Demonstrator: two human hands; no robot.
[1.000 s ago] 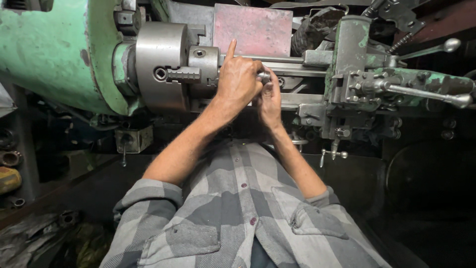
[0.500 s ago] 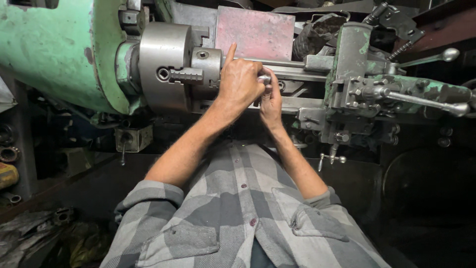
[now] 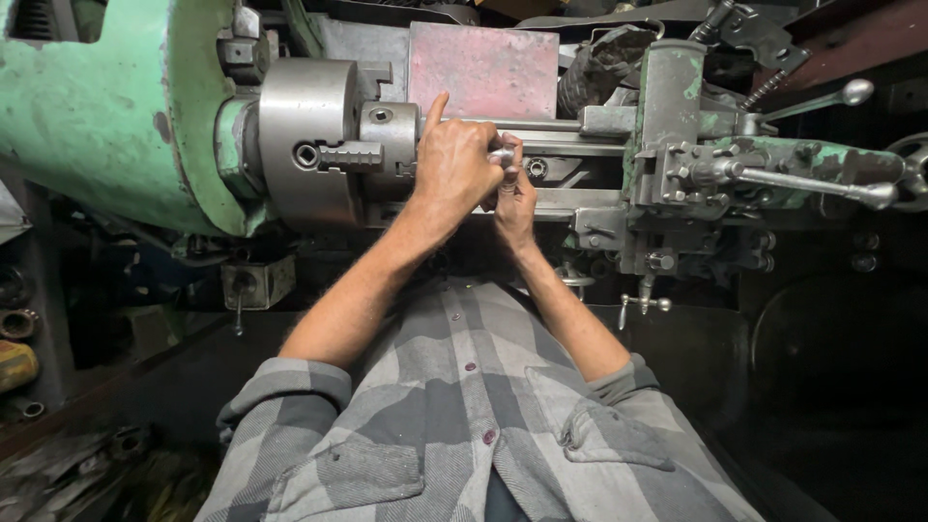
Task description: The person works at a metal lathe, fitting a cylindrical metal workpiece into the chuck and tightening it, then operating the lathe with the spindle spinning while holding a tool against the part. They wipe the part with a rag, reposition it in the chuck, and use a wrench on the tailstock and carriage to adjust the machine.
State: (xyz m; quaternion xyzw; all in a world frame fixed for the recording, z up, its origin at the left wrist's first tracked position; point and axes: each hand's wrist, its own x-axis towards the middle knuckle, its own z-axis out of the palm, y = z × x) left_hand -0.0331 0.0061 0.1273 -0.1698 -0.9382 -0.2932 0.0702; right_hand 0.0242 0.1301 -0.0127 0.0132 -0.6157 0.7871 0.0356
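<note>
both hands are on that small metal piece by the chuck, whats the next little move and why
Probably ease the small metal piece toward the chuck. The left hand and right hand both pinch it just right of the chuck jaws, forefinger raised, and it looks not yet seated. How it sits is hidden by the fingers.

We count two hands: left hand [image 3: 454, 164] and right hand [image 3: 515, 198], both at one small metal piece [image 3: 502, 155] between their fingers. One lathe chuck [image 3: 314, 155], with one jaw step showing at its front face. One red plate [image 3: 483, 70] along the lathe's far edge. Two long ball-ended levers: upper lever [image 3: 817, 101], lower lever [image 3: 807, 184]. One small T-handle [image 3: 643, 304] under the carriage. One yellow object [image 3: 14, 362], left edge.
</note>
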